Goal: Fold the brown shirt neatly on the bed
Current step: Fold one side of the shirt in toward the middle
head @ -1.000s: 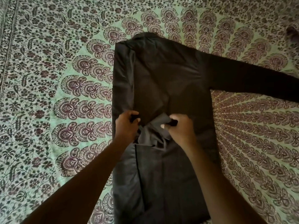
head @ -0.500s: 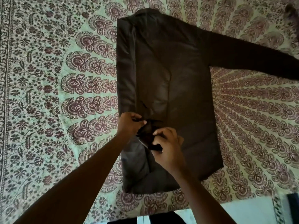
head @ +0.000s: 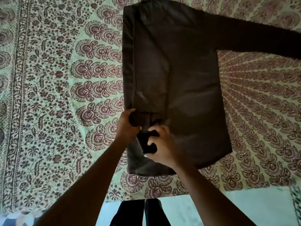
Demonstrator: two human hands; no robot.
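- Head view: the shirt [head: 187,88] lies flat on the bed [head: 48,95], collar toward 12 o'clock, hem toward 6. Its left side is already folded in; the other sleeve [head: 260,39] stretches out toward 2 o'clock.
- Your left hand [head: 127,128] pinches the folded edge at the shirt's 7 o'clock side.
- Your right hand [head: 161,144], just beside it, is closed on the cuff [head: 149,142] of the folded-in sleeve, which lies on the body.
- Judging by how it drapes, the cloth is light and soft, with no stiffness; it will sag and slide if lifted from one point.
- Take hold at seams, cuff and hem corners, two points at once, and smooth each fold flat with your palm.
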